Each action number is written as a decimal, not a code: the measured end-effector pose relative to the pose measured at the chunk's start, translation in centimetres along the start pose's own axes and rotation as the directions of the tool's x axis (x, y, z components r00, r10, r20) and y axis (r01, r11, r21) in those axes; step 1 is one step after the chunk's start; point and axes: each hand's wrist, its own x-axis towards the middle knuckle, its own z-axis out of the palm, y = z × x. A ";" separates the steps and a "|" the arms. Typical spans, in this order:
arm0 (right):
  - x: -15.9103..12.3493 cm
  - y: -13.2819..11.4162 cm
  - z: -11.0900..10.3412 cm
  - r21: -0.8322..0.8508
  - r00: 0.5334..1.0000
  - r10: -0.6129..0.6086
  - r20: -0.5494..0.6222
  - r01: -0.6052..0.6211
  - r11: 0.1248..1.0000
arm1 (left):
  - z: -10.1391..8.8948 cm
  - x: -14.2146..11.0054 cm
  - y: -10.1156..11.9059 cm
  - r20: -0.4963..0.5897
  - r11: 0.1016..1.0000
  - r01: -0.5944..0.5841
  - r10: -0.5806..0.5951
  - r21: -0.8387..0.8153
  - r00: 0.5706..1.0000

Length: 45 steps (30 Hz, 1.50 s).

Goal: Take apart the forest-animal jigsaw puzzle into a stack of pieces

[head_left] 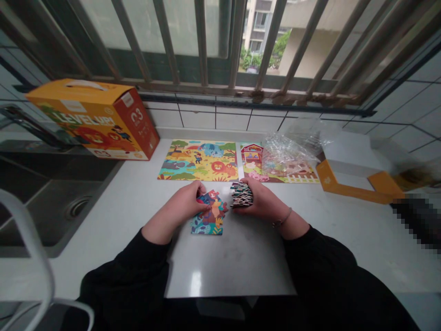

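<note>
Site type: appears to be a home kitchen.
Sink (41, 207): lies dark, with drain (75, 209), set into pale counter (227, 262).
Faucet (34, 130): sits beside the sink.
Wall tiles (232, 121): show white with dark joints.
Window (184, 27): has metal bars (201, 41), faces a building (259, 25).

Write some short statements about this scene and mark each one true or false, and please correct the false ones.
1. The right hand grips a stack of thin pieces. True.
2. The left hand is empty. False: the left hand holds colourful puzzle pieces.
3. The "LEVEL UP!" box stands on the person's left, near the sink. True.
4. The clear plastic wrap lies over the lion picture. False: the clear plastic wrap partly covers the farm picture.
5. The open white and orange box is to the right of the hands. True.
</note>
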 end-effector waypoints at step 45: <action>0.3 -0.8 -0.4 0.332 0.988 0.054 0.142 -0.099 0.938 | 4.0 1.5 1.2 0.067 0.499 0.071 -0.025 -0.864 0.997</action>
